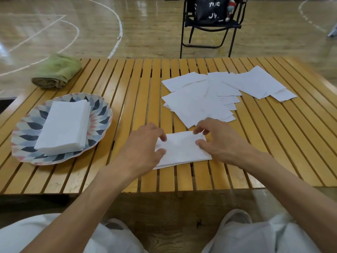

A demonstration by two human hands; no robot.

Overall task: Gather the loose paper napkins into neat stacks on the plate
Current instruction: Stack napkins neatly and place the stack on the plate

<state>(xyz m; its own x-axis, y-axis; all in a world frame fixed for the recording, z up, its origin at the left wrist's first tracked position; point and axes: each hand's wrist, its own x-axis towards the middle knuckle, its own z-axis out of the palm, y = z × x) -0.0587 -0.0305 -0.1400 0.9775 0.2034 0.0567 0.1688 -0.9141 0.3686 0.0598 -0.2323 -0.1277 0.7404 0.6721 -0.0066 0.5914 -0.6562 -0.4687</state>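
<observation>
A folded white napkin (182, 150) lies on the slatted wooden table near its front edge. My left hand (144, 148) pinches its left end between fingers and thumb. My right hand (217, 141) pinches its right end the same way. A patterned plate (102, 114) sits to the left and carries a neat stack of napkins (63, 126). Several loose napkins (224, 92) lie spread out and overlapping behind my hands, toward the back right of the table.
A rolled green towel (56, 71) lies at the table's back left corner. Beyond the far edge stands a black folding chair (209, 28) with a dark bag on it. My knees show below the table's front edge.
</observation>
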